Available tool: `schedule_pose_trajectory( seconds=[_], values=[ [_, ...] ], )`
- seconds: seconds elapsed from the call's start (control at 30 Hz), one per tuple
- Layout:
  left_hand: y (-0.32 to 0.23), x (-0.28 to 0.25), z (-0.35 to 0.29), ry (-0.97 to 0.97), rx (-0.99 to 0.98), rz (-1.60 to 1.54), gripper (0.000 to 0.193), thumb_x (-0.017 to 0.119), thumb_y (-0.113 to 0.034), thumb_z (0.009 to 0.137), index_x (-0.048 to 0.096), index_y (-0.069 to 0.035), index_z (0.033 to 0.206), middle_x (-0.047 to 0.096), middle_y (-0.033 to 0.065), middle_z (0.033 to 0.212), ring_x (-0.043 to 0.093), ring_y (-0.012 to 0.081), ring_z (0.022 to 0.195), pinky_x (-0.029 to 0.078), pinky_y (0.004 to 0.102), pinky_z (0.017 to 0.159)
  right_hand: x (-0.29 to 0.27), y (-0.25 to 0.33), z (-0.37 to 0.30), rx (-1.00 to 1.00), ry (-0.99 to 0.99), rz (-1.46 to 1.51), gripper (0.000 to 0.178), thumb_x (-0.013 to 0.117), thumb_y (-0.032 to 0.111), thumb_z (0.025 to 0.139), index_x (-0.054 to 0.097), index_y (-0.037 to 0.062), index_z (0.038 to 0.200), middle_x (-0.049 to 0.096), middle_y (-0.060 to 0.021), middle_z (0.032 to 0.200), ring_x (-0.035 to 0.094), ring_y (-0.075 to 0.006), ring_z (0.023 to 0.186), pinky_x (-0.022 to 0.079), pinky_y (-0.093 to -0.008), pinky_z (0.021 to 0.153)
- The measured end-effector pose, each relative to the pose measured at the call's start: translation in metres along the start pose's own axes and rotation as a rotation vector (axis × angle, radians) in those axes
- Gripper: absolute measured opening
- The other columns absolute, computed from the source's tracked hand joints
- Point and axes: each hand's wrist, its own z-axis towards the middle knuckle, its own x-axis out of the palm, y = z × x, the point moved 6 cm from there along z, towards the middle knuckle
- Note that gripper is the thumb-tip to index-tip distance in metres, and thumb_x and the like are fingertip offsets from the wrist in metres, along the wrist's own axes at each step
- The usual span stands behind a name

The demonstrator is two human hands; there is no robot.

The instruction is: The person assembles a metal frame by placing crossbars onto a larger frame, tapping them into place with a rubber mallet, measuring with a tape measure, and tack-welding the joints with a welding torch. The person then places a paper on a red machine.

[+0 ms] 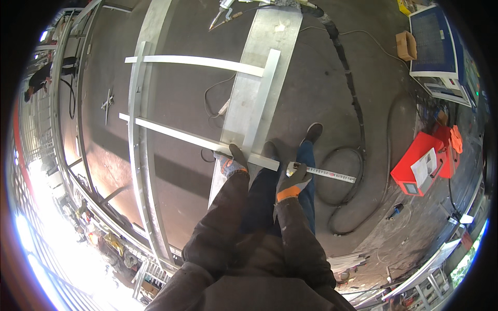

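a tape measure (293, 167) extends its white blade (332, 174) rightward beside a silvery frame (179, 135).

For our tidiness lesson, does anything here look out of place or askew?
The black cable lies in loose loops on the brown floor, right of the person's blue-trousered legs; it looks untidy, perhaps a trip risk.

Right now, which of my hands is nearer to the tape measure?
Right. Your right hand is holding the tape measure, while your left hand is farther left, on the metal crossbar.

i see a grey-brown floor (316, 88) around me, white glare (57, 217) on my left, a blue-and-white cabinet (433, 44) on my right.
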Motion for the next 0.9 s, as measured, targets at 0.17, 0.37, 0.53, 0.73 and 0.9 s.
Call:
schedule_pose_trajectory(
  seconds=[0.17,0.37,0.53,0.73,0.9],
  values=[
    [0.006,0.004,0.001,0.078,-0.023,-0.118,0.069,0.068,-0.045,0.092,0.042,-0.001,0.137,0.069,0.0166,0.117,0.068,0.0293,0.107,0.052,0.0378,0.089,0.007,0.038,0.012,-0.400,0.367,-0.564,0.026,0.063,0.025,0.098,0.055,0.0045,0.112,0.060,-0.0085,0.097,0.062,-0.0182,0.083,0.053,-0.0317,0.071],
    [0.017,0.015,0.011,0.128,0.024,-0.480,0.062,0.074,-0.032,0.091,0.039,-0.002,0.133,0.067,0.0152,0.113,0.068,0.0249,0.097,0.054,0.0366,0.082,-0.010,0.090,0.055,0.189,0.649,-0.768,0.019,0.062,0.026,0.098,0.069,0.0123,0.110,0.067,-0.0068,0.093,0.065,-0.0186,0.085,0.051,-0.0333,0.076],
    [0.027,0.027,0.013,0.196,0.010,-0.680,0.059,0.076,-0.026,0.091,0.040,-0.004,0.132,0.066,0.0129,0.107,0.067,0.0234,0.094,0.055,0.0340,0.078,0.015,0.162,0.038,-0.467,0.719,-1.846,0.022,0.061,0.028,0.097,0.072,0.0232,0.115,0.069,-0.0104,0.112,0.068,-0.0308,0.101,0.053,-0.0422,0.087],
    [0.023,0.020,0.010,0.141,-0.026,-0.508,0.062,0.076,-0.025,0.090,0.039,-0.002,0.135,0.066,0.0131,0.111,0.066,0.0241,0.097,0.054,0.0350,0.082,0.054,0.172,0.020,-0.672,0.753,-1.975,0.024,0.059,0.026,0.096,0.070,0.0213,0.117,0.066,-0.0113,0.112,0.065,-0.0333,0.105,0.053,-0.0457,0.089],
    [0.016,0.020,0.005,0.182,-0.036,-0.600,0.064,0.076,-0.025,0.090,0.038,-0.003,0.136,0.062,0.0136,0.119,0.064,0.0254,0.103,0.054,0.0371,0.088,0.049,0.164,0.015,-0.642,0.789,-2.039,0.022,0.058,0.020,0.095,0.069,0.0206,0.114,0.065,-0.0113,0.112,0.065,-0.0320,0.106,0.053,-0.0453,0.088]
  ],
)
